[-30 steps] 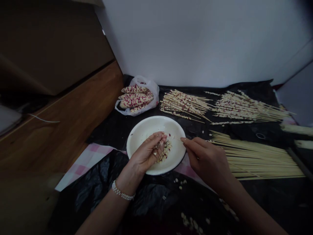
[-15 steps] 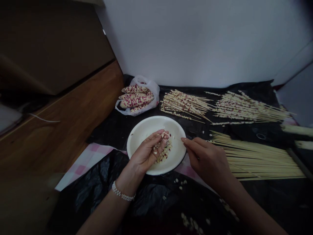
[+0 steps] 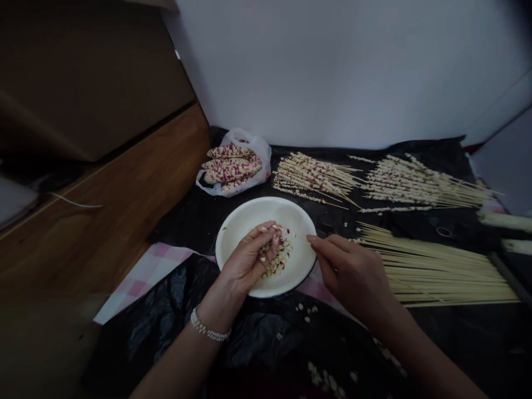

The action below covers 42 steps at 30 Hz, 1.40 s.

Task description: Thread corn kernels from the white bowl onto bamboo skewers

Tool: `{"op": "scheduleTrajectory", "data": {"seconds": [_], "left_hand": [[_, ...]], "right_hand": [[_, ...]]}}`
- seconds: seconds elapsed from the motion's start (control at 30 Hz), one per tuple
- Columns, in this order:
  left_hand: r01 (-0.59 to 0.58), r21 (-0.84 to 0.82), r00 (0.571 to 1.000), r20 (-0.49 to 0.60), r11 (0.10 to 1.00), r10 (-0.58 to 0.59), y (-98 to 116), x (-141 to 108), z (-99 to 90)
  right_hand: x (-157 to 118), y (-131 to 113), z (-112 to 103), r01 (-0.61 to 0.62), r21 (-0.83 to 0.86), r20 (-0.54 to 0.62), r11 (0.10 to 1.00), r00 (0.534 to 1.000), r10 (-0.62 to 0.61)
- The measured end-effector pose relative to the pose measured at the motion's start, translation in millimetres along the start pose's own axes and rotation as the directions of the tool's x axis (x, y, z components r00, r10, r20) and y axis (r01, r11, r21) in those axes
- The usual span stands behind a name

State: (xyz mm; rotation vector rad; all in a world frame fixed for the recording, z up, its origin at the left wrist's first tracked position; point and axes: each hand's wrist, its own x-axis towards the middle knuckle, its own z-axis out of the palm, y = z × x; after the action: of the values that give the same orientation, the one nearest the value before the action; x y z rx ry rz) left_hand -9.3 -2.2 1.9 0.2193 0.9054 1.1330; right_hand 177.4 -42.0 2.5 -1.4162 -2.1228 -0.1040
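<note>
Over a white bowl (image 3: 228, 227), my left hand (image 3: 245, 260) is cupped and closed on corn kernels, with thumb and fingertips pinched together. My right hand (image 3: 353, 269), at the bowl's right rim, grips a thin bamboo skewer (image 3: 301, 238) that points left toward those fingertips. A few pale and dark red kernels are at the skewer's left end; how many are threaded I cannot tell. Loose corn kernels (image 3: 281, 261) in cream and dark red lie at the bottom of the bowl, partly hidden by my left hand.
Speckled corn cobs (image 3: 233, 169) lie in a white plastic bag (image 3: 262, 149) behind the bowl. Two piles of kernel-covered skewers (image 3: 310, 174) lie at the back. Plain bamboo skewers (image 3: 449, 271) spread out at right. Stray kernels (image 3: 326, 379) dot the black plastic sheet (image 3: 174, 305).
The left fingertips and the kernels between them have shifted slightly. My right hand has edged a touch left with the skewer; everything else stays the same.
</note>
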Motion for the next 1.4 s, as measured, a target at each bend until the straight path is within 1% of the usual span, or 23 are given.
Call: {"op": "scheduleTrajectory", "data": {"seconds": [0.1, 0.17, 0.33, 0.43, 0.7, 0.9, 0.97, 1.1, 1.2, 1.3, 1.4], "left_hand": [[-0.041, 0.019, 0.999, -0.035, 0.999, 0.041, -0.6, -2.1, 2.5], [-0.046, 0.030, 0.998, -0.047, 0.998, 0.048, -0.7, -3.3, 4.2], [-0.051, 0.011, 0.999, -0.004, 0.999, 0.051, -0.5, -2.4, 4.7], [-0.061, -0.013, 0.998, -0.008, 0.998, 0.061, -0.9, -1.8, 4.7], [-0.041, -0.014, 0.998, -0.054, 0.999, 0.041, -0.6, -2.7, 4.1], [-0.027, -0.028, 0.996, -0.090, 0.999, 0.025, 1.0, -2.9, 6.2], [-0.009, -0.031, 0.997, -0.079, 0.999, 0.007, 0.8, -2.9, 6.5], [-0.012, -0.045, 0.999, -0.041, 0.999, 0.010, 0.6, -1.9, 5.2], [0.025, -0.089, 0.999, -0.020, 0.996, -0.027, 1.2, 0.2, 3.8], [0.063, -0.105, 0.997, -0.029, 0.992, -0.066, 1.6, 2.1, 2.0], [0.067, -0.084, 0.997, -0.036, 0.994, -0.071, 1.3, 2.4, 0.5]], "right_hand": [[-0.7, -0.5, 0.5, 0.017, -0.002, 0.011, 1.000, 1.000, -0.017], [-1.5, -0.5, 1.1, 0.024, -0.008, 0.019, 1.000, 1.000, -0.024], [-2.5, 0.1, 2.2, 0.025, -0.037, 0.020, 0.999, 1.000, -0.024], [-1.8, -0.1, 2.4, 0.019, -0.051, 0.011, 0.999, 1.000, -0.018], [-3.7, -0.8, 2.8, 0.021, -0.057, -0.016, 0.998, 1.000, -0.022], [-5.8, -5.7, 5.8, 0.016, -0.046, -0.031, 0.999, 0.999, -0.018], [-6.3, -7.2, 7.1, 0.013, -0.067, -0.031, 0.998, 0.999, -0.015], [-6.8, -8.3, 8.5, 0.016, -0.088, -0.022, 0.996, 1.000, -0.018], [-6.5, -8.0, 8.4, 0.018, -0.100, -0.035, 0.995, 0.999, -0.022], [-6.5, -7.6, 8.3, 0.028, -0.095, -0.046, 0.995, 0.998, -0.033], [-7.3, -7.6, 8.6, 0.027, -0.076, -0.048, 0.997, 0.998, -0.031]]}}
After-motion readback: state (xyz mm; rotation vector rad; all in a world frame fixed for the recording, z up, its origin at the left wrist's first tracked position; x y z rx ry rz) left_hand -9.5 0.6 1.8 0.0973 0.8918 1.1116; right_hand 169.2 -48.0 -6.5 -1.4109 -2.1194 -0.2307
